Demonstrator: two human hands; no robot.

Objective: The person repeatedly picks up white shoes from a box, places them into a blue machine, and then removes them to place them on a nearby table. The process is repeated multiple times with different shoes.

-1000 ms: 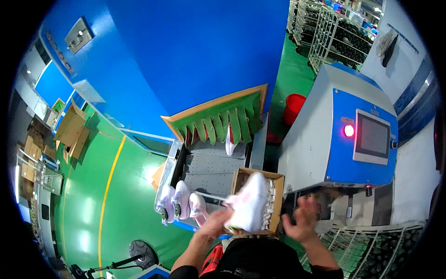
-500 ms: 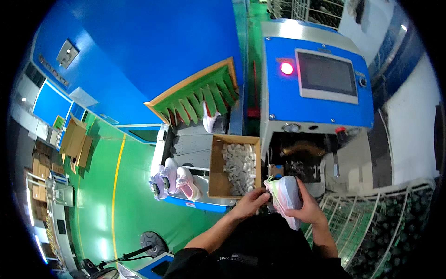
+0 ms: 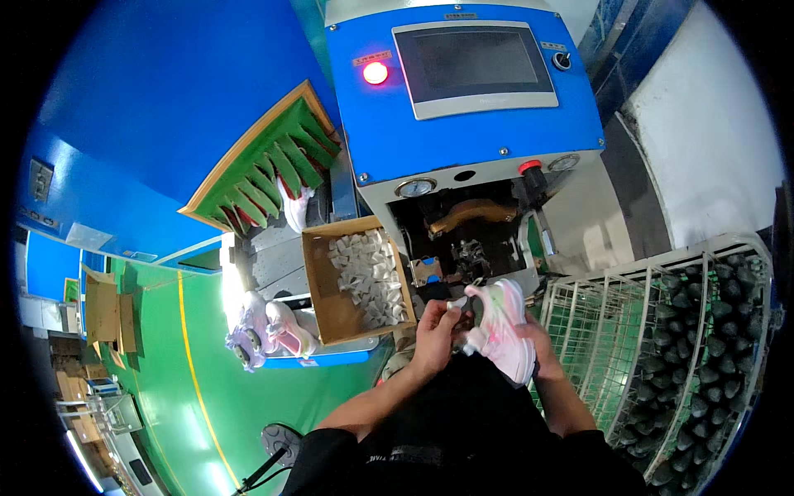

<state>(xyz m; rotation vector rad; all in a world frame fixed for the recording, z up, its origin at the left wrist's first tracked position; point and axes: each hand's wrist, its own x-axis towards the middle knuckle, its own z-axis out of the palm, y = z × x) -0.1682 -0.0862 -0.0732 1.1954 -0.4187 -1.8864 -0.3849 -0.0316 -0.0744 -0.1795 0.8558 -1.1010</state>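
Note:
Pale pink and white, with a thick white sole, a sneaker (image 3: 503, 326) is held in front of my body by my right hand (image 3: 543, 351), which grips it from the sole side. Its dark opening faces left, toward my left hand (image 3: 437, 337). The left fingers are closed in a pinch at that opening, on a small white piece (image 3: 453, 307). Just left of this hand stands a cardboard box (image 3: 318, 285) holding many small white pieces (image 3: 364, 269).
A blue machine (image 3: 475, 136) with a screen, lit red lamp and open dark bay stands ahead. At right, a white wire rack (image 3: 645, 277) holds dark foot-shaped lasts (image 3: 703, 364). On the left, sneakers (image 3: 287, 328) rest at the conveyor's end, below a green strip curtain (image 3: 277, 169).
My view has swung right, toward the machine and rack. The sneaker has been turned so its upper and opening show more. A small white piece now shows at my left fingers.

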